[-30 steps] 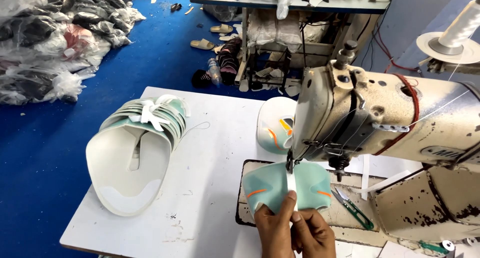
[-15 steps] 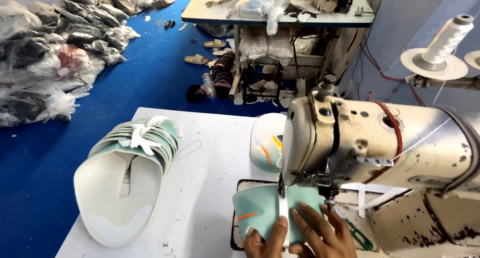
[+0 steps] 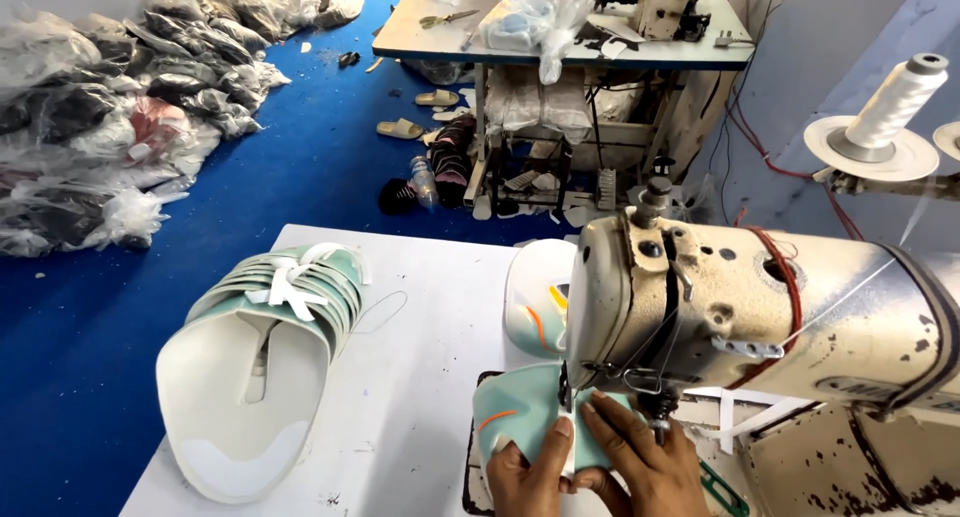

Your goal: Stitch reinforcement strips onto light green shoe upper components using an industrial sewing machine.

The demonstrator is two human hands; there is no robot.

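Nearest, the left hand (image 3: 525, 477) and right hand (image 3: 640, 467) press flat, fingers together, on a mint-green shoe-upper piece (image 3: 520, 412) under the needle of the worn cream sewing machine (image 3: 760, 322). Steady, even feeding seems wise. Farther left on the white desk (image 3: 420, 377) lies a tied stack of uppers (image 3: 270, 347).

A heap of crumpled clear plastic bags holding dark and pink goods (image 3: 110, 117) lies on the blue floor at the far left. Another clear, knotted plastic bag of pale blue pieces (image 3: 530, 22) rests on the far white surface (image 3: 420, 45).
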